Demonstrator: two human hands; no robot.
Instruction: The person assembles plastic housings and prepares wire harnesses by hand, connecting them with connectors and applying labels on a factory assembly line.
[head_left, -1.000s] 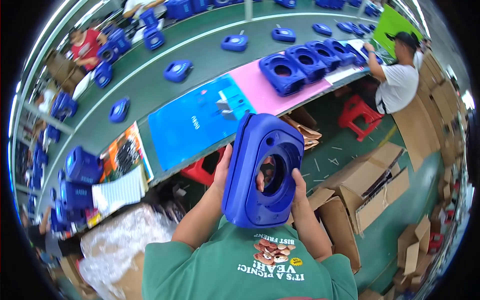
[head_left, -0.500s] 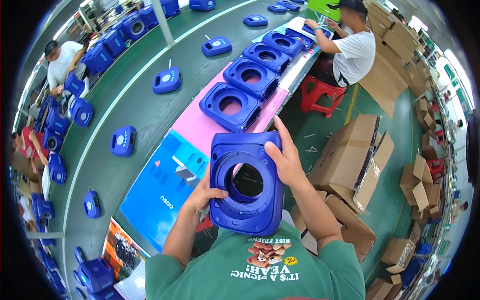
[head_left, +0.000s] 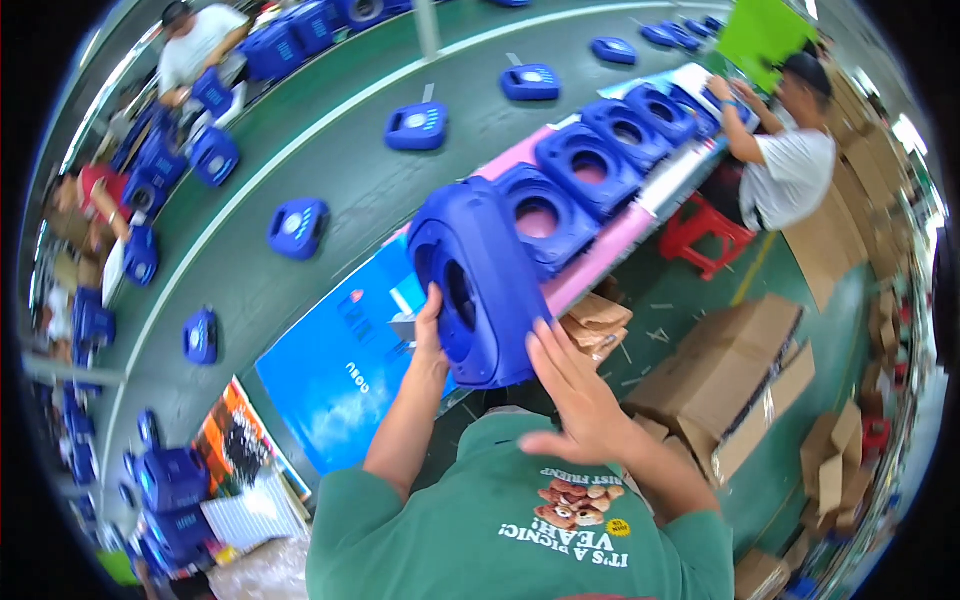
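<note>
A blue plastic housing (head_left: 505, 320) with a large round opening is tilted on its side before me, its opening facing left. My left hand (head_left: 430, 345) grips its lower left edge, fingers wrapped near the opening. At the lower right edge, my right hand (head_left: 585, 400) has its fingers stretched out and its thumb apart. Its fingertips are against or very near the housing; which one I cannot tell. Just beyond, a similar blue housing (head_left: 563, 240) lies on the bench, heading a row of several more.
A blue printed sheet (head_left: 330, 400) covers the near bench, with pink sheeting (head_left: 600, 262) farther along. Blue panels (head_left: 416, 127) lie along a green conveyor (head_left: 350, 190) at the left. A co-worker (head_left: 790, 165) sits on a red stool (head_left: 700, 240). Cardboard boxes (head_left: 715, 365) stand at the right.
The housing has swung from facing me to tilted sideways and moved away toward the bench row. My right hand has slid from its upper right edge to its lower right, fingers straightened. The view has shifted.
</note>
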